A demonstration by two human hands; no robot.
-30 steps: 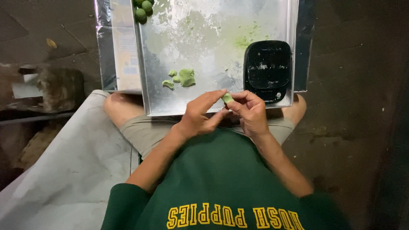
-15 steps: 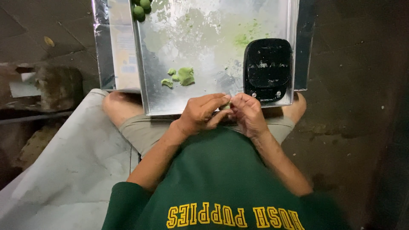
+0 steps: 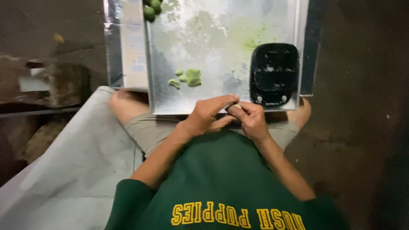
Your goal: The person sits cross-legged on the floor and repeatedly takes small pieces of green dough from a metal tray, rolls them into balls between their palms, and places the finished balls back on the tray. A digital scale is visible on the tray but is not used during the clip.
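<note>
We've got the metal tray (image 3: 272, 17) across our lap, near edge over the knees, so the work sits right under our hands. Black scale (image 3: 274, 73) is parked at the tray's right near corner, just beyond the right hand (image 3: 251, 121). Green dough scraps (image 3: 187, 78) lie mid-tray left, finished green balls (image 3: 152, 8) at the far left corner, well apart. Left hand (image 3: 208, 115) and right hand meet at the tray edge, fingertips pressed together, pinching a small pale-green piece (image 3: 235, 107), mostly hidden. A second ago that piece showed clearly green between the fingers; now the fingers have closed over it.
</note>
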